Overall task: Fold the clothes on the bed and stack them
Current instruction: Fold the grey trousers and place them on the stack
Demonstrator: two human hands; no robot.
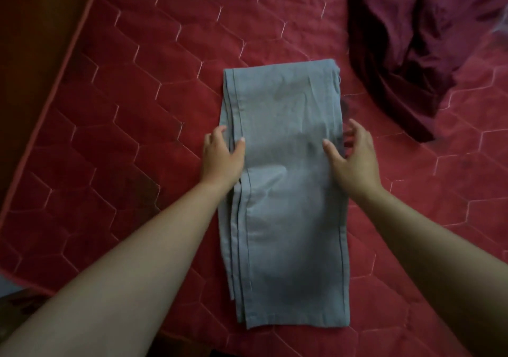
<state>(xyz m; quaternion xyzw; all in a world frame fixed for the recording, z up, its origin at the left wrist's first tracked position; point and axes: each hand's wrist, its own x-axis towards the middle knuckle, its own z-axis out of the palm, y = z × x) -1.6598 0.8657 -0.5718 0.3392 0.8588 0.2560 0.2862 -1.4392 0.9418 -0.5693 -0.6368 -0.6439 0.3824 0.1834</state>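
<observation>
Grey trousers [286,180] at bed [137,109] centre, long axis 12–6; soft, light, floppy. My L hand [222,156] pinches 9 o'clock edge; R hand [354,158] spread, thumb touching at 3. I'd grip both edges.

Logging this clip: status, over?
Left hand pinches grey garment, left edge. Right hand at right edge, grip unclear. Garment folded lengthwise. Maroon cloth apart, far right.
</observation>
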